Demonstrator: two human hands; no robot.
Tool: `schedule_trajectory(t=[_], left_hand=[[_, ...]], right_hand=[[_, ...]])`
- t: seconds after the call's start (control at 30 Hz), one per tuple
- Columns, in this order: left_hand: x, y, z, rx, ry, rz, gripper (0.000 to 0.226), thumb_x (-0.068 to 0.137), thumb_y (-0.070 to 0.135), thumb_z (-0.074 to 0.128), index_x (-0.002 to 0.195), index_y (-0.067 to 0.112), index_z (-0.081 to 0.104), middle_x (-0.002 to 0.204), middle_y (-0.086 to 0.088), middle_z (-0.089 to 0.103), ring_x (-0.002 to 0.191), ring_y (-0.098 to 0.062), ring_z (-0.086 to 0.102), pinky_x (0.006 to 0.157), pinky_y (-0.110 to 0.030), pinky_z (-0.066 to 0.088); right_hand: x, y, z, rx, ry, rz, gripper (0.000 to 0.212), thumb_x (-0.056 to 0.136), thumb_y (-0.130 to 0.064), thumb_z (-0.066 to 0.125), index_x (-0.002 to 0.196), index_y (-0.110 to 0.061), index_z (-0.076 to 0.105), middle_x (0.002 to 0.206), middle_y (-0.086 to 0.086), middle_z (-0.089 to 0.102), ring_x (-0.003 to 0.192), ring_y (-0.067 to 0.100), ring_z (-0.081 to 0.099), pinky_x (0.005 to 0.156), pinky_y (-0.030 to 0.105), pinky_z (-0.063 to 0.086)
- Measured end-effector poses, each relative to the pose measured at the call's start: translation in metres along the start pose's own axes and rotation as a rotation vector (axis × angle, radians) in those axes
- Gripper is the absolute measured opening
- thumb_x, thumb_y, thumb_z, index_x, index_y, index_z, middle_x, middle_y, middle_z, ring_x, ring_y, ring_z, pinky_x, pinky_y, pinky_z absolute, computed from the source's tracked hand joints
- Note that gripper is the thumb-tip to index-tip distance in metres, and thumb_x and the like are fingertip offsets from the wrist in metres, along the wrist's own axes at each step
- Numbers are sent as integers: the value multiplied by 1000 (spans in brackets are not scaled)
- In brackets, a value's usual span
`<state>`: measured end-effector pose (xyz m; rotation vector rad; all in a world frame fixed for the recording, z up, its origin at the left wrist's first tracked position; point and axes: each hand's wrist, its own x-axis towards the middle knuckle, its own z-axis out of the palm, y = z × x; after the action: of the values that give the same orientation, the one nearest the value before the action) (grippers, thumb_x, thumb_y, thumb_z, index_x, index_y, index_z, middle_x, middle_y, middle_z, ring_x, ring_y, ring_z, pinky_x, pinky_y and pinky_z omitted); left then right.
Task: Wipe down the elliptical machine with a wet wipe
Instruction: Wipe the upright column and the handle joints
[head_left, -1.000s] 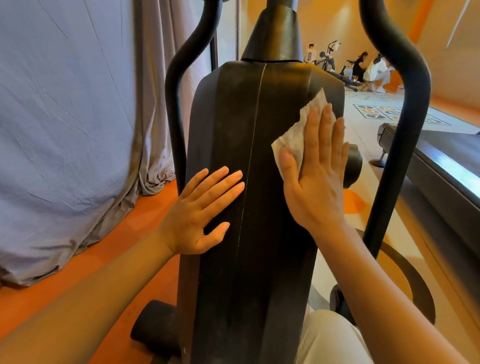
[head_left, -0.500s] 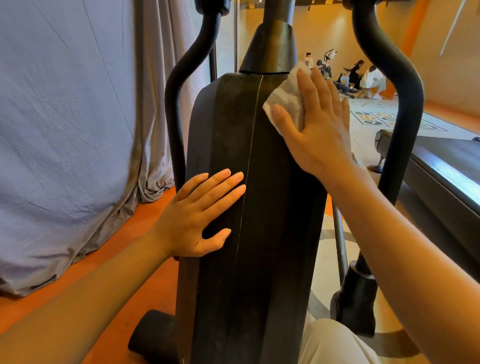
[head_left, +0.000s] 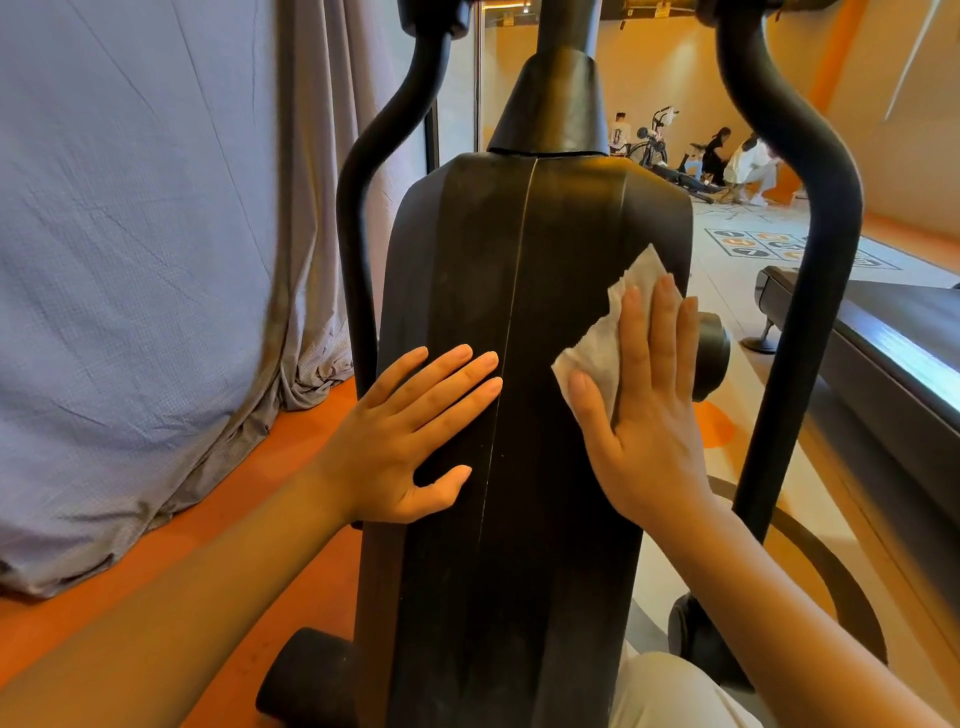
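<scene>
Elliptical machine (head_left: 519, 467) fills the middle of the view, its tall black shroud rising between two curved black handle arms (head_left: 363, 234), with a pale seam running down the centre of the casing; the wet wipe (head_left: 597, 338) lies crumpled against the right half of that shroud, just beside the right edge; the right hand (head_left: 649, 415) presses it flat there, fingers straight and close together over the wipe, thumb out to the side, nothing pinched; the left hand (head_left: 415, 431) rests on the left half with fingers spread, palm on the casing, seemingly bracing the body; wiping of the front panel looks well under way, though whether the dull streaks are dust or damp I cannot tell from this angle; the next move probably calls for steady flat pressure carried along the right face, then across the seam to the left half, which would mean shifting the bracing hand clear; grey curtain (head_left: 145, 260) hangs to the left, orange floor (head_left: 291, 467) beneath.
</scene>
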<state>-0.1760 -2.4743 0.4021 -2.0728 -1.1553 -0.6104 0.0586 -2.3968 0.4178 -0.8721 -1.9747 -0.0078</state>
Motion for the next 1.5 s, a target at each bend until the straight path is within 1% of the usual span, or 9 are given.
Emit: schedule_trajectory(t=[0.17,0.33,0.63,0.73,0.87,1.0,1.17,1.37,1.5], left_hand=[[-1,-1,3,-48,-4,-15,71,91,39,49,153,15,25,162,-5,22,152,-26,17,123,-47,11],[-1,-1,3,-65,3,-15,70,91,39,48,153,15,25,162,-4,21,152,-25,16,123,-47,10],[6,-13,-1,-81,-2,27,72,91,48,47,153,19,25,161,0,22,152,-23,17,123,-49,10],[7,-13,-1,-70,4,31,71,91,48,47,153,18,26,161,-1,22,152,-23,17,123,-48,9],[8,-12,1,-61,20,28,69,92,48,45,151,16,29,160,-2,24,152,-23,17,123,-48,8],[7,-12,3,-65,31,25,69,92,46,44,151,16,28,160,-2,23,152,-23,17,123,-48,8],[7,-10,4,-75,41,15,67,92,46,43,151,16,29,160,-2,23,152,-23,17,123,-47,8],[8,-9,2,-71,39,12,67,92,45,44,150,15,29,159,-3,24,152,-22,16,123,-46,7],[8,-9,1,-57,29,21,66,93,47,43,150,15,30,160,-4,24,152,-23,17,123,-47,9]], right_hand=[[5,4,-2,6,-6,-33,81,97,-60,31,158,-18,-2,165,2,-13,150,22,-19,122,36,-10],[43,4,-16,2,-18,-32,85,94,-65,34,158,-23,-4,164,-4,-13,150,18,-19,122,50,2],[106,-1,-34,-17,-60,-21,84,90,-68,38,157,-24,10,164,-5,8,151,17,-1,122,50,11],[104,-2,-32,-3,-33,-7,81,94,-65,37,157,-23,9,165,-5,8,151,17,-1,123,48,9],[71,-5,-21,-4,37,-42,68,102,-52,25,158,-18,5,166,0,1,152,17,-7,123,46,2],[24,-1,-8,-35,-26,-91,60,106,-42,19,158,-19,-1,165,1,-11,150,21,-16,122,48,-8],[-11,9,2,-44,-41,-156,57,106,-42,15,157,-21,-1,164,-3,-12,151,26,-13,121,54,-4],[-13,15,-1,-46,-84,-213,57,106,-40,19,157,-25,-2,163,-8,-13,151,24,-14,121,50,-10],[-17,19,-3,-45,-106,-252,57,106,-39,21,157,-24,2,164,-9,-11,151,23,-13,120,50,-12]])
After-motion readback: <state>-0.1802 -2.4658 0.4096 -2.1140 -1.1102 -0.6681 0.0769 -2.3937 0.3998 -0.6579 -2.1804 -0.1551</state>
